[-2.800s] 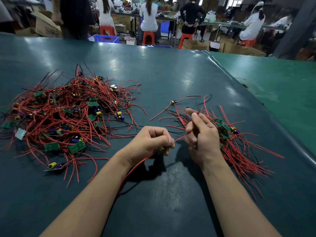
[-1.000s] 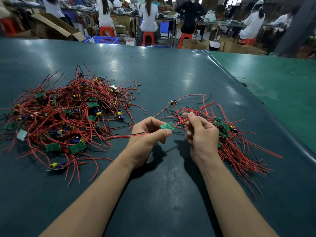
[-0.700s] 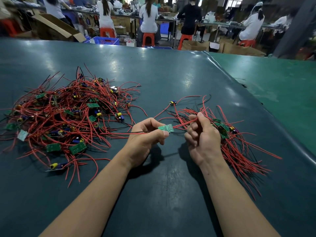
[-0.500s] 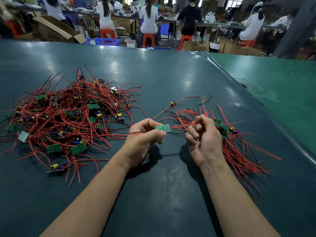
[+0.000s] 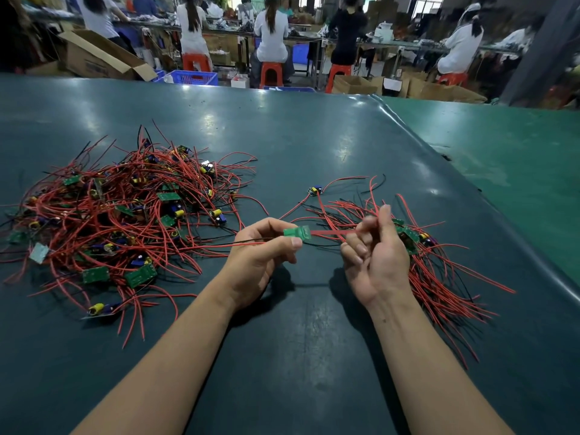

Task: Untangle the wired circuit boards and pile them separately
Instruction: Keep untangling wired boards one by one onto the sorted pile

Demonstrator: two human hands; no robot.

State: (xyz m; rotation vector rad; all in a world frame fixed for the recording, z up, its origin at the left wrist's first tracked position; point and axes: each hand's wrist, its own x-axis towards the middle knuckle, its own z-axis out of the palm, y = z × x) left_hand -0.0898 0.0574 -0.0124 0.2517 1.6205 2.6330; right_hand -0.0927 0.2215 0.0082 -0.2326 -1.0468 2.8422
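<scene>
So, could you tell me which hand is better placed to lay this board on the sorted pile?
Right, probably. The right hand pinches the board's red wires beside the sorted pile; the left hand holding the board sits farther away.

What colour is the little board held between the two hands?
Green, with red wires, seen in the head view: the board.

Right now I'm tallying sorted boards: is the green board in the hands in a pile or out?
Out: the green circuit board is pinched in the left hand, between both piles.
</scene>
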